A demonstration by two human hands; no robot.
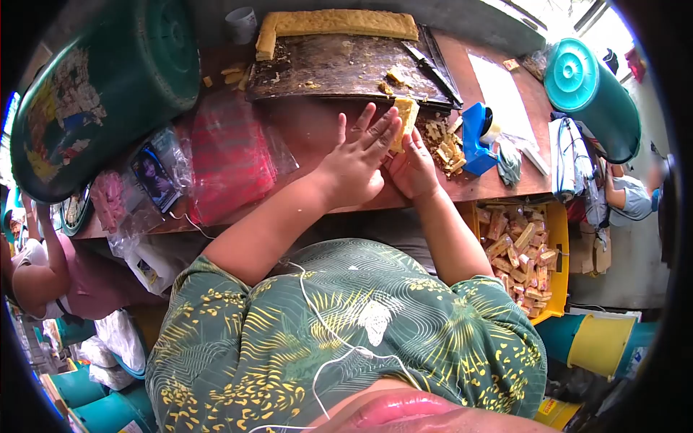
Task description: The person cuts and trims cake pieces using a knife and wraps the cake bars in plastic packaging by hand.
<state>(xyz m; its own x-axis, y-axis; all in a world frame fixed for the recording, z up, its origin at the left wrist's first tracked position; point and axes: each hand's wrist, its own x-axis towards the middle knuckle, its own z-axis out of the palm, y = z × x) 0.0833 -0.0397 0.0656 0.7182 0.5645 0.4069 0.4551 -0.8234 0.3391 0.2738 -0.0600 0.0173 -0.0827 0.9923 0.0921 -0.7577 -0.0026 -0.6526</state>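
A yellow cake piece [406, 121] stands upright between my hands, near the front edge of a dark baking tray. My right hand [413, 167] holds it from the right and below. My left hand [359, 155] has its fingers spread, the fingertips beside the piece; whether they touch it is unclear. On the tray [325, 68] lies a long L-shaped strip of cake [346, 23] along the back and left edge. A knife [433, 74] rests at the tray's right side. Crumbs and broken bits [444, 144] lie right of my hands.
A blue tape dispenser [476, 141] stands at the right. Below the table edge, a yellow crate [554, 256] holds several wrapped pieces. Red plastic packaging [229, 155] and a phone [155, 177] lie left. Large green tubs [108, 94] stand around; other people are at both sides.
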